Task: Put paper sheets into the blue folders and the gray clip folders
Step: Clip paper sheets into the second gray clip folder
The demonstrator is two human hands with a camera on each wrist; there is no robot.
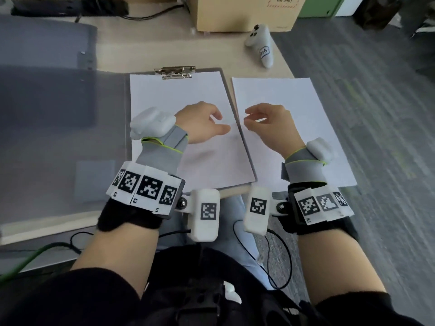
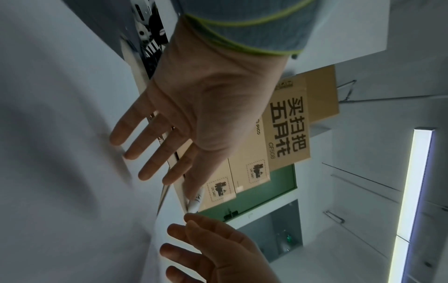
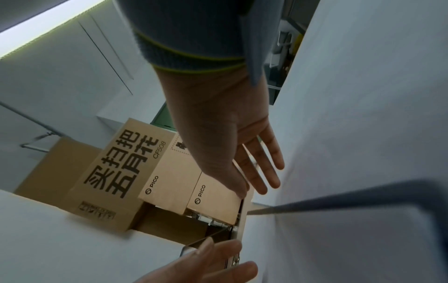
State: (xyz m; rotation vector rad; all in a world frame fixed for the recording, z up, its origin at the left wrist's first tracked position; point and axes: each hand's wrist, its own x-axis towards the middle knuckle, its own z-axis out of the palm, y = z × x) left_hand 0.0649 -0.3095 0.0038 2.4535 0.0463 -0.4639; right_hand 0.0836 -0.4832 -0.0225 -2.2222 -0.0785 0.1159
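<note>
A gray clip folder (image 1: 63, 128) lies open on the desk, its cover spread to the left. Its right board carries a metal clip (image 1: 175, 72) at the top, and a white sheet (image 1: 174, 100) lies on the board under it. A second white sheet (image 1: 284, 102) lies loose to the right, its far side hanging past the desk edge. My left hand (image 1: 221, 122) hovers over the sheet on the board, fingers relaxed and holding nothing. Over the loose sheet my right hand (image 1: 248, 117) is likewise empty. In the wrist views the left fingers (image 2: 155, 153) and right fingers (image 3: 264, 168) are straight.
Another gray folder cover (image 1: 47, 43) lies at the far left. A white controller (image 1: 261, 47) and a cardboard box (image 1: 242, 12) sit at the back of the desk. The desk edge runs close on the right, with carpet floor (image 1: 376, 114) beyond. Cables hang by my lap.
</note>
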